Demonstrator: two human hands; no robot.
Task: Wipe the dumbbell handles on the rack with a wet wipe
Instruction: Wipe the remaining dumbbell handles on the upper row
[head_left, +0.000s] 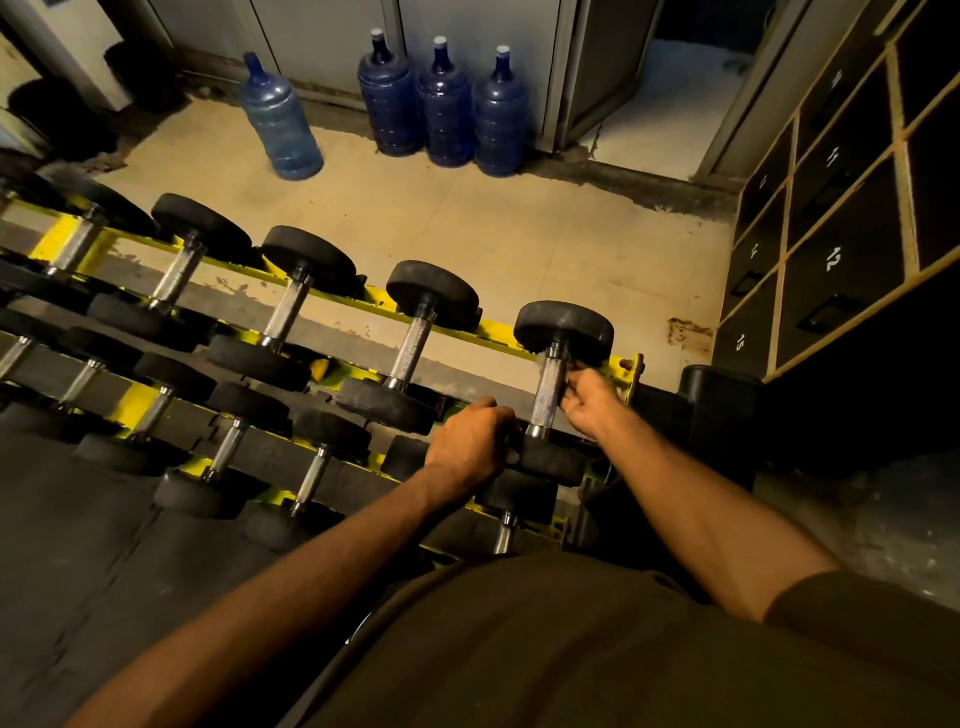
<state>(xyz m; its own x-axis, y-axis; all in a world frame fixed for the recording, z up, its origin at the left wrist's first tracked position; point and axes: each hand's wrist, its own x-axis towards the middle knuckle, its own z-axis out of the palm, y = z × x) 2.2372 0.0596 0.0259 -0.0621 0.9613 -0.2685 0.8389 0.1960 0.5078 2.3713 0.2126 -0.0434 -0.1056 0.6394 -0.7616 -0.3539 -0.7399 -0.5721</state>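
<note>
Two grips work the rightmost black rubber-headed dumbbell (563, 330) on the yellow steel rack (498, 330). My left grip (475, 441) clamps its near head (556, 462). My right grip (589, 402) curls beside the knurled chrome handle (548, 389); the wipe is hidden and its hold unclear. I'd steady firmly and wipe lengthwise.

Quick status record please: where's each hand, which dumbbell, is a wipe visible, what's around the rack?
dumbbell in work: rightmost dumbbell, top tier of rack
left hand: grips its near head
right hand: fingers curled against the handle
wipe: not discernible
surroundings: four blue water bottles on floor beyond; numbered lockers at right
</note>
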